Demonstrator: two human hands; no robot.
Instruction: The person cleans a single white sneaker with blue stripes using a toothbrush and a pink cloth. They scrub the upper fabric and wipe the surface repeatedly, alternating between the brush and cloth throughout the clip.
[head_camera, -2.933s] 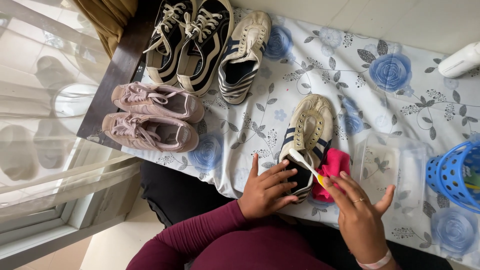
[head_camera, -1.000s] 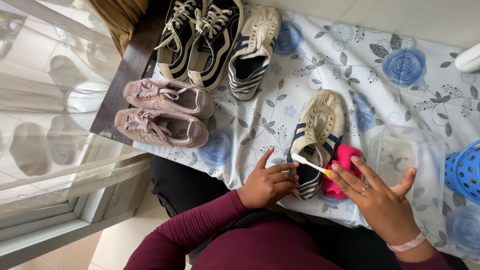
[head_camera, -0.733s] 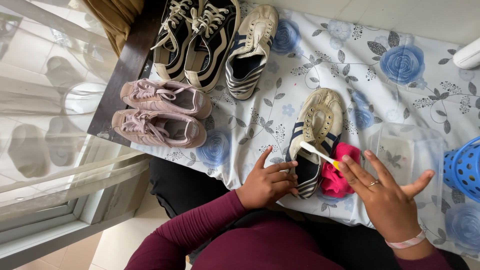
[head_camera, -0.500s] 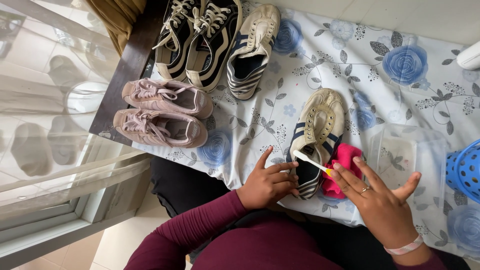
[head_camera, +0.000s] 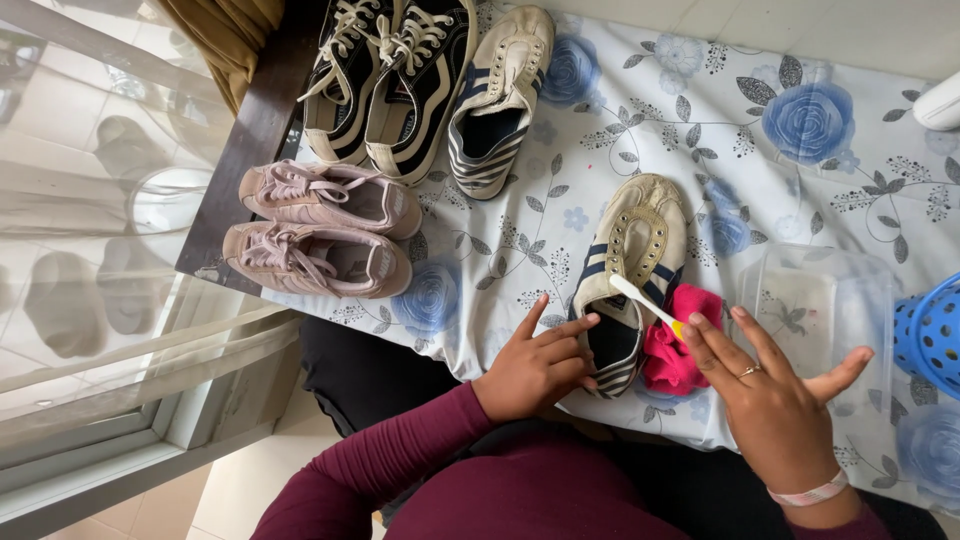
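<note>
The left hand (head_camera: 535, 365) presses with closed fingers on the heel of a cream striped shoe (head_camera: 628, 275), so the shoe stays steady on the counter (head_camera: 700, 130) near its front edge. The right hand (head_camera: 765, 400) pinches a white toothbrush (head_camera: 645, 303) between thumb and first fingers (the other fingers are spread), with the brush head lying across the shoe opening. A pink cloth (head_camera: 680, 345) lies just beside the shoe, touching it. A clear plastic container (head_camera: 820, 310) stands to the right. Other shoes wait further back: a pink pair (head_camera: 320, 230), a black pair (head_camera: 395, 75), and the matching striped shoe (head_camera: 500, 100).
</note>
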